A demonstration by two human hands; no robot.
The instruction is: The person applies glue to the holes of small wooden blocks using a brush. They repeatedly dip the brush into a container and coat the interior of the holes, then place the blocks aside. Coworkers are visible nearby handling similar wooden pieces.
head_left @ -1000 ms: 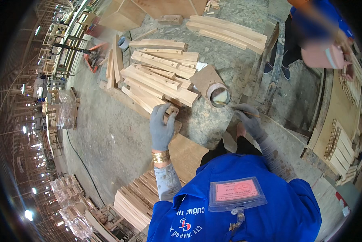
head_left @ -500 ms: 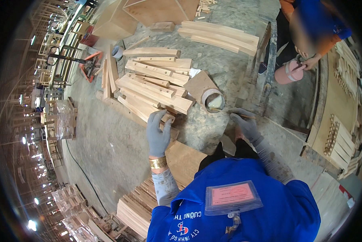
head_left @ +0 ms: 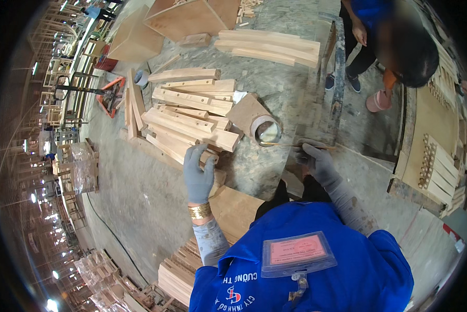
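Observation:
My left hand [head_left: 198, 174], gloved in grey, has its thumb and fingers round the near end of a pale wooden bar [head_left: 210, 154]. The bar lies at the near side of a pile of wooden bars [head_left: 186, 118], several with round holes. My right hand [head_left: 319, 164], also gloved, is closed on a thin stick [head_left: 290, 145] that may be a brush. The stick's far tip is at the near rim of a round tin [head_left: 255, 125] with whitish stuff inside. Under the tin is a brown board [head_left: 242, 110]. My right fingertips are partly in shadow.
A person [head_left: 371, 26] in blue bends at the upper right, by a pink bucket [head_left: 378, 101]. A metal frame [head_left: 339, 67] stands between us. More planks [head_left: 270, 46] lie beyond the pile, and a table [head_left: 441, 125] with wooden parts is at right. Stacked wood [head_left: 179, 275] is near my left elbow.
The stick's tip now shows at the tin's near rim. The person at the upper right has bent lower, and the pink bucket has moved right. My view has shifted slightly; my left hand keeps its hold.

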